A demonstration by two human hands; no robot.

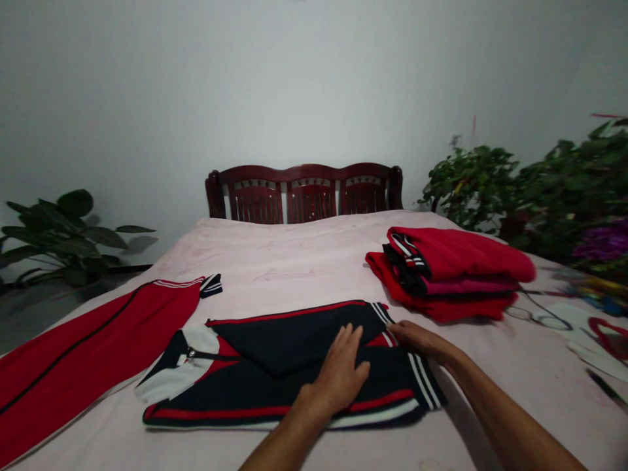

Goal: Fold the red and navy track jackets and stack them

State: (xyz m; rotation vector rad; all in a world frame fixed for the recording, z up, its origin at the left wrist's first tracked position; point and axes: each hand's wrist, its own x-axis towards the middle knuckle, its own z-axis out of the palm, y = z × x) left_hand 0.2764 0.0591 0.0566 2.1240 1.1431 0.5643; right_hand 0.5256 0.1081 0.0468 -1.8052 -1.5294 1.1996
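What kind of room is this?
Probably a bedroom: a carved wooden headboard stands at the far end of a wide bed with a pale pink cover, and folded clothes are stacked on it.

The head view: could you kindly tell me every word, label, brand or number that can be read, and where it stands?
None can be read.
Dark jacket: stripes, no lettering visible; its white tab is too small to read.
Red garment and folded stack: no lettering visible.
White sheet: too blurred to tell.

The dark navy jacket (289,356) shows red piping and white stripes; the sheet (275,258) is pale pink.
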